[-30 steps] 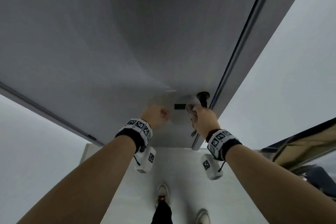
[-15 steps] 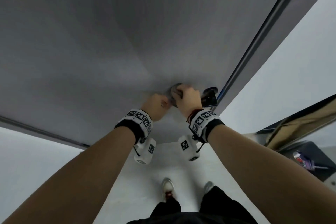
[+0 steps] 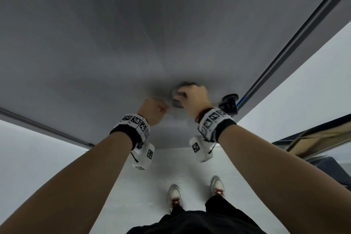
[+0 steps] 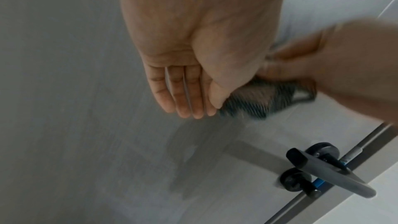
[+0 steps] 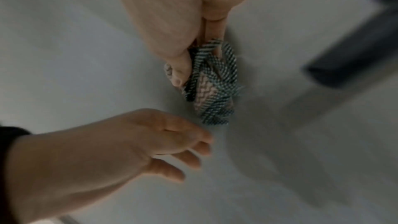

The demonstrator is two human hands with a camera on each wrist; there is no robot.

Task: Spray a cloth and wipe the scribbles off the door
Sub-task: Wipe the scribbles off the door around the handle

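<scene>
Cloth (image 5: 212, 81) half-hidden, bunched in right hand (image 3: 193, 97) fingers against door (image 3: 114, 43); left hand (image 4: 183, 57) fingers straight, together.

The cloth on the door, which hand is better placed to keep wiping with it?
Right. The right hand already grips the bunched cloth against the door; the left hand holds nothing, fingers straight beside it.

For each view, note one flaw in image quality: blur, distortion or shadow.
Head view: wide-angle bends the door edges. Left wrist view: the right hand and cloth smear with motion; shadows lie by the handle. Right wrist view: handle blurred, left hand soft.
</scene>
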